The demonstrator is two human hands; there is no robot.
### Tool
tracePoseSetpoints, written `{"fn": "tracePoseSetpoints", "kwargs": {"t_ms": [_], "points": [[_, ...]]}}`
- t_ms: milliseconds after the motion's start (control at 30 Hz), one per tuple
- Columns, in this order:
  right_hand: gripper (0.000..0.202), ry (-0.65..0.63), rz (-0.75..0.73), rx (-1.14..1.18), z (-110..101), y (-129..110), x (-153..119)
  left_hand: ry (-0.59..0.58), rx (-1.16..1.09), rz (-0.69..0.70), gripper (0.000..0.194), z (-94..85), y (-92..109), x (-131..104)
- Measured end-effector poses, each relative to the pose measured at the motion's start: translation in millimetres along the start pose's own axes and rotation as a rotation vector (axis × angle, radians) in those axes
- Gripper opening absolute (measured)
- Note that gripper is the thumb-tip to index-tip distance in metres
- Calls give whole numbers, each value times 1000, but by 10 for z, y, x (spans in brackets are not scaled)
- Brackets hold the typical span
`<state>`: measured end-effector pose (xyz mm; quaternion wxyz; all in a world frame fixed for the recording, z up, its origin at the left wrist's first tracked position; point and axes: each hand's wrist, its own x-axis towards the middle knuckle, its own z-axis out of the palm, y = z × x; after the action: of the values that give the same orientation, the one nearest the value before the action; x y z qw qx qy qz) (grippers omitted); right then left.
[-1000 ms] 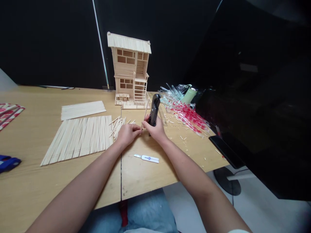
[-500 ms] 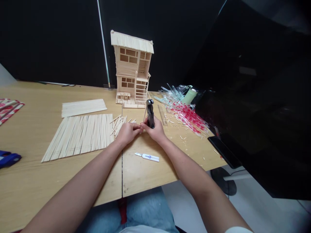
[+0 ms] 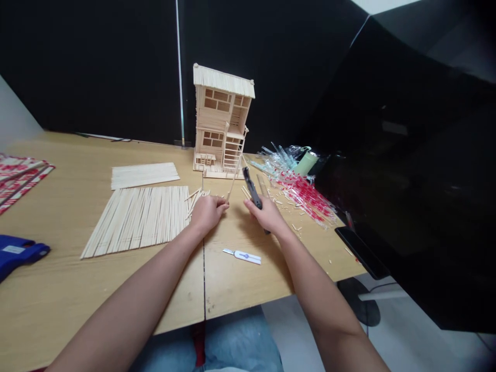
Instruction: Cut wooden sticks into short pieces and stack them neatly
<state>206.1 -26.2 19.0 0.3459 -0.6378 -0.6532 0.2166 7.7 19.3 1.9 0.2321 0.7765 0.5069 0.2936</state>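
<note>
My left hand (image 3: 208,211) rests low over the table, thumb and fingers pinching a thin wooden stick (image 3: 233,182) that points up toward the model house. My right hand (image 3: 269,213) is closed around dark pliers (image 3: 252,188), tilted up and leftward, apart from the stick. Beyond both hands stands a two-storey model house (image 3: 222,121) built of thin sticks. Short cut sticks (image 3: 197,199) lie beside my left hand, partly hidden by it. A craft knife (image 3: 242,256) with a white handle lies nearer to me, its blade exposed.
Long wooden sticks (image 3: 139,214) lie side by side on the left, with a flat stick panel (image 3: 145,175) behind. Red-and-clear plastic packets (image 3: 306,191), a green cylinder (image 3: 306,163) and a ruler (image 3: 262,185) are on the right. A blue object (image 3: 19,253) sits far left.
My right hand has moved right with the pliers, away from my left hand, and the pliers now lean left. The left hand still pinches the stick. The whole view has shifted slightly.
</note>
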Motion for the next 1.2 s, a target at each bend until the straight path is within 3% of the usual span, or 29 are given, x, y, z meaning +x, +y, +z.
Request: {"fn": "tracePoseSetpoints", "kwargs": {"t_ms": [100,300,733,967,1200], "points": [[42,-136,23,-238,-45,-47,-147,-11,115,1,21,-70,41,-3],[41,-107,77,-460,-76,-188,-273,-73,361,7,25,-85,114,-6],[50,-193,89,-613,-63,-362,-261,-117,535,39,29,-89,202,-79],[43,-165,82,-686,-68,-230,-277,-155,566,44,27,-109,301,-129],[26,-175,21,-721,-167,21,-342,-192,570,100,29,5,392,-212]]}}
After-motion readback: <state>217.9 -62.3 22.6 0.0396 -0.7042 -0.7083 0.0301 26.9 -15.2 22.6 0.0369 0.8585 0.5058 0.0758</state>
